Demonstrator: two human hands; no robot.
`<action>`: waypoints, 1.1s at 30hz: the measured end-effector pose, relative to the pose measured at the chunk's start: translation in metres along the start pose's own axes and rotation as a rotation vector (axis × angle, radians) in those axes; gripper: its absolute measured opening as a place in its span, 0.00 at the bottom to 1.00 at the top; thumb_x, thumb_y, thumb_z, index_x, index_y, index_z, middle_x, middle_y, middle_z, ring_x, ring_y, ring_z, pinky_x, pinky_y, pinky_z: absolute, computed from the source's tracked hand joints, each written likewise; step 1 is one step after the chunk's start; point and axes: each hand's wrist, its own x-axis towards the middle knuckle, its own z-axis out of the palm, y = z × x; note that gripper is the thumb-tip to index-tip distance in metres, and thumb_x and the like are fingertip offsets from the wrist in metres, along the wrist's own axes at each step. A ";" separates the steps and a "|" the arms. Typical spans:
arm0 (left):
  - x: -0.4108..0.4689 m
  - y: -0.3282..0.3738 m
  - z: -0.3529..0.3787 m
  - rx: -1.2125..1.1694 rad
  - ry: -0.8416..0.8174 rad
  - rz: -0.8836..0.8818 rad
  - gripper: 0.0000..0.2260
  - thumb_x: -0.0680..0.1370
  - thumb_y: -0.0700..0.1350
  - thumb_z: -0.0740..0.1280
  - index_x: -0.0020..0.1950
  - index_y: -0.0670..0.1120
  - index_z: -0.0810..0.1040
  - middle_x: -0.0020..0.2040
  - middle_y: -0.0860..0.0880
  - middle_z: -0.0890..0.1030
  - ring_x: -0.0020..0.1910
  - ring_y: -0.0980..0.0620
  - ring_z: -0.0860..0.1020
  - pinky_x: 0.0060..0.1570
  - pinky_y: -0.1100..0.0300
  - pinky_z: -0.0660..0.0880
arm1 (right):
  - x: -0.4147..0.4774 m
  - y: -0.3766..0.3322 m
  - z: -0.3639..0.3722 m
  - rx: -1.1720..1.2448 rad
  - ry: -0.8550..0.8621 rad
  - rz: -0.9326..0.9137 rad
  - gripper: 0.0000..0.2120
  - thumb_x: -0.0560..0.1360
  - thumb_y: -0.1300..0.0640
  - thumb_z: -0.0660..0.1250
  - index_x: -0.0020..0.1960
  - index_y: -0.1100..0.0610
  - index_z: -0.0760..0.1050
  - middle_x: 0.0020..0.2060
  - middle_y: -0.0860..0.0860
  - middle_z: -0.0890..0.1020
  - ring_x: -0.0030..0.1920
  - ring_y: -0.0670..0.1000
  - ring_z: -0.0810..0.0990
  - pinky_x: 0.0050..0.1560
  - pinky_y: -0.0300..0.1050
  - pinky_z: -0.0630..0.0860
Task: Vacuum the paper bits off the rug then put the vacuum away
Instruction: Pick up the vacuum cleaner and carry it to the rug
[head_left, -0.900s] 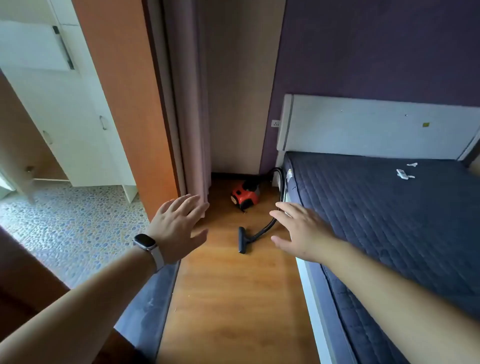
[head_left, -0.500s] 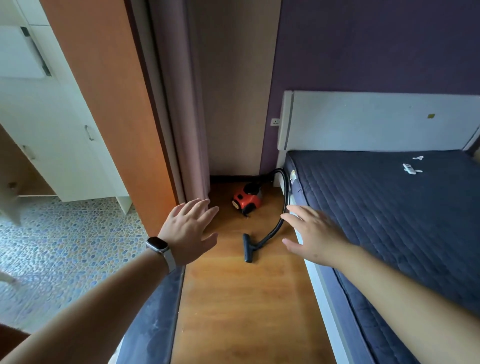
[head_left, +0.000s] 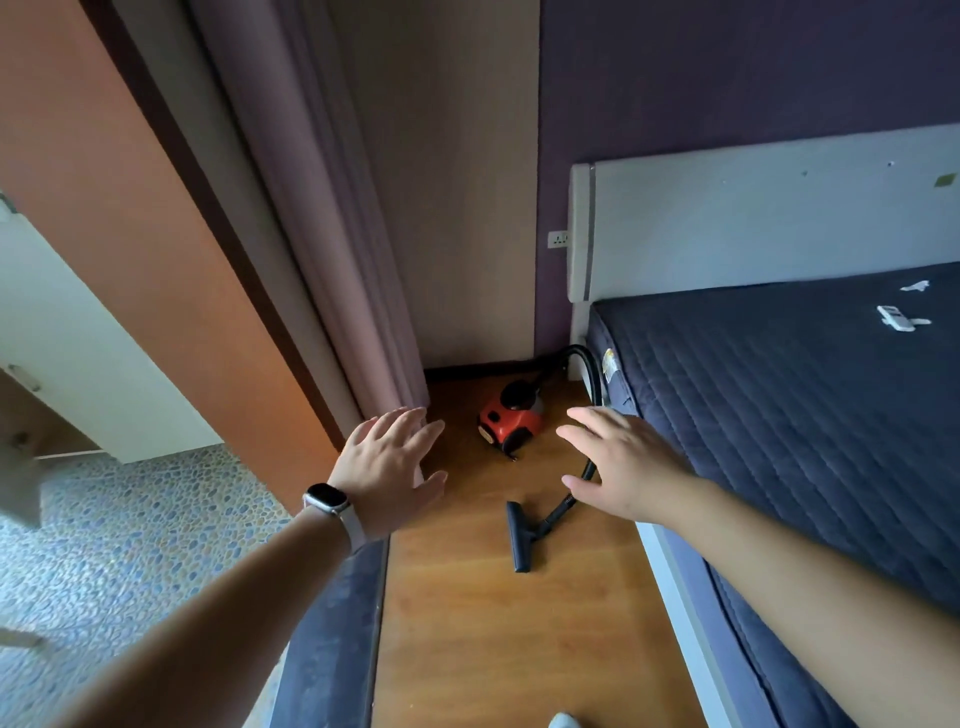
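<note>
A small red canister vacuum (head_left: 510, 421) sits on the wooden floor in the far corner by the bed. Its black hose (head_left: 589, 379) arcs up against the bed and runs down to a black floor nozzle (head_left: 519, 535) lying on the wood. My left hand (head_left: 392, 467), with a watch on the wrist, is stretched forward with fingers spread and holds nothing. My right hand (head_left: 621, 462) is also stretched out, fingers apart and empty, in front of the hose. A dark blue-grey rug (head_left: 332, 634) lies at the lower left; no paper bits can be made out on it.
A bed with a dark quilted mattress (head_left: 810, 426) and white headboard (head_left: 753, 218) fills the right side. A curtain (head_left: 322, 208) and orange door frame (head_left: 156, 234) stand on the left, with pebble-pattern flooring (head_left: 104, 545) beyond. A wall socket (head_left: 558, 240) is beside the headboard.
The view has moved forward toward the vacuum, which now looks larger. Both hands stay stretched out and open, shifted slightly rightward and up in the frame.
</note>
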 end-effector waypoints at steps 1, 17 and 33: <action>0.017 0.000 0.000 0.000 0.006 -0.003 0.33 0.73 0.66 0.51 0.74 0.53 0.68 0.73 0.49 0.69 0.73 0.47 0.66 0.70 0.48 0.63 | 0.014 0.011 -0.002 0.000 -0.001 -0.011 0.28 0.78 0.40 0.60 0.74 0.50 0.65 0.76 0.49 0.62 0.76 0.51 0.58 0.72 0.50 0.59; 0.217 -0.057 0.074 -0.104 -0.070 -0.006 0.31 0.74 0.65 0.55 0.76 0.54 0.63 0.74 0.51 0.68 0.73 0.48 0.64 0.70 0.50 0.63 | 0.183 0.113 0.027 0.046 -0.020 0.116 0.28 0.77 0.40 0.61 0.74 0.51 0.66 0.75 0.48 0.64 0.73 0.50 0.63 0.70 0.49 0.62; 0.478 -0.145 0.149 -0.277 -0.190 0.193 0.29 0.79 0.62 0.59 0.78 0.55 0.57 0.78 0.52 0.58 0.77 0.48 0.56 0.74 0.48 0.55 | 0.382 0.171 0.044 0.039 -0.029 0.385 0.30 0.74 0.38 0.61 0.71 0.52 0.70 0.71 0.49 0.70 0.70 0.53 0.70 0.64 0.53 0.70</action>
